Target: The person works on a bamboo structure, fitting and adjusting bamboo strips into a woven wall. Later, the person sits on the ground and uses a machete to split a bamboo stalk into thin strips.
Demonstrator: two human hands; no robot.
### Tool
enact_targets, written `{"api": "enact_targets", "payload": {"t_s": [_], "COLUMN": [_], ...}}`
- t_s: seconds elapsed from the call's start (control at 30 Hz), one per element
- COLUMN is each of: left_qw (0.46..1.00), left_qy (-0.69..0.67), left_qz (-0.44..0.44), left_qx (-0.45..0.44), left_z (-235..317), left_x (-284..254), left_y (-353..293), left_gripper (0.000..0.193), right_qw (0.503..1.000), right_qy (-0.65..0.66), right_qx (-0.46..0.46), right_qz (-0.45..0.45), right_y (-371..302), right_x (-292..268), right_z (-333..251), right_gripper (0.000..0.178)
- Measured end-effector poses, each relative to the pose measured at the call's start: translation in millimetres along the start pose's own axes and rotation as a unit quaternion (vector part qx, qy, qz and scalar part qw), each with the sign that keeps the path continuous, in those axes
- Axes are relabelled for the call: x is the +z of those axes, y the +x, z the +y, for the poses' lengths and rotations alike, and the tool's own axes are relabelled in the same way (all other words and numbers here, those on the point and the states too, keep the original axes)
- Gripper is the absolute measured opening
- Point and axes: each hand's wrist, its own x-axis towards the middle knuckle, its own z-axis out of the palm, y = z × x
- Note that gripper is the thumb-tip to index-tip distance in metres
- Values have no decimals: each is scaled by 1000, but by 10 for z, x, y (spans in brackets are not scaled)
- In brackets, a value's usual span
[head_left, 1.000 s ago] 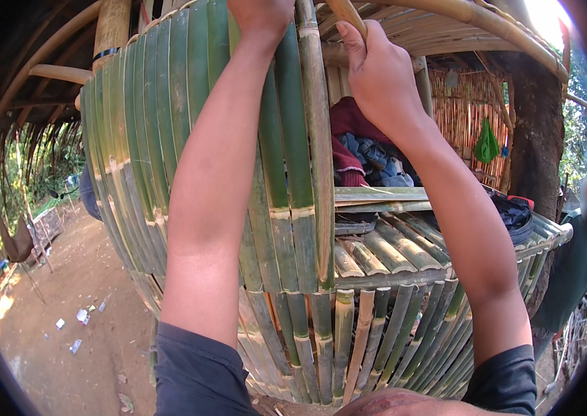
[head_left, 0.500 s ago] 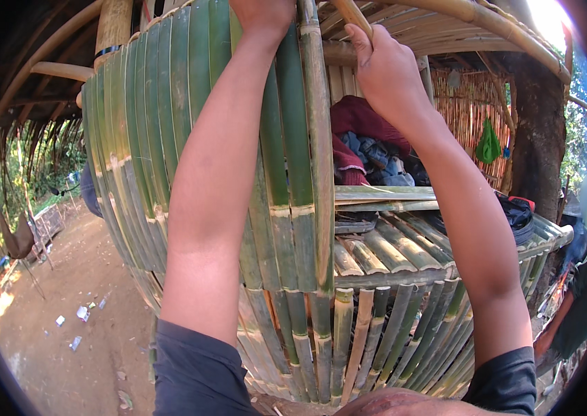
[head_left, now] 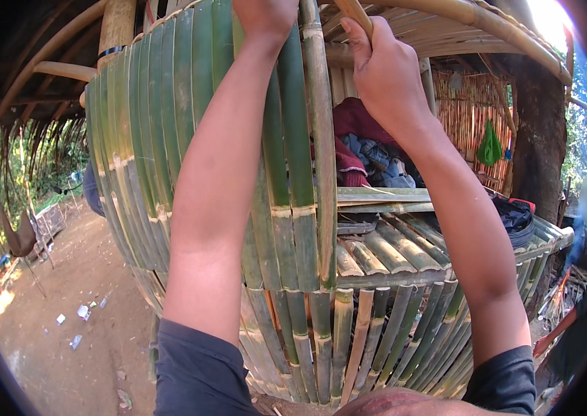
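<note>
Bamboo wall [head_left: 158,104], standing upright from the left through the middle of my head view, and all the attention is at its top! I've got the left hand [head_left: 266,17] up there in front of it, but the fingers run past the upper border, so I can't tell whether they're apart or clamped. Over to the right, my right hand [head_left: 389,73] has its fingers curled tight around a wooden handle [head_left: 355,12], thumb pressed along it, far end out of sight.

Here's my worry: with both ends of this work hidden, a misdirected pull or swing could catch the left hand, or split a slat along its grain. Smooth wood might twist, too, if that grip loosened.

And what material! Long, narrow strips, glossy deep green above, paler and yellowish below, ringed by pale nodes. A rounded, weathered edge pole [head_left: 321,139] closes the side; beyond it, the bamboo bench [head_left: 394,251] shows split halves with arched, pale-cut ends.
</note>
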Motion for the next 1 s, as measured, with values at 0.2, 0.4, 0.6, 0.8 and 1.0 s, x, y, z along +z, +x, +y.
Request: {"api": "enact_targets", "payload": {"t_s": [0.2, 0.4, 0.6, 0.8, 1.0], "left_qw": [999, 1000, 999, 1000, 999], "left_qy": [-5, -3, -19, 20, -25], "left_qz": [14, -16, 31, 19, 6], "left_qx": [31, -9, 3, -3, -43], "left_z": [-133, 34, -82, -80, 17], "left_x": [63, 15, 97, 68, 72], "left_y": [24, 13, 6, 53, 29], "left_gripper": [21, 23, 26, 26, 26], "right_qw": [998, 1000, 998, 1000, 998], "right_qy": [-23, -4, -33, -14, -51], "right_qx": [29, 14, 47, 12, 24], "right_qz": [-48, 21, -37, 15, -29], "right_y": [24, 32, -10, 16, 48], "right_x": [1, -47, 29, -84, 12], "right_z": [64, -66, 153, -7, 261], "right_gripper": [46, 41, 45, 40, 45]}}
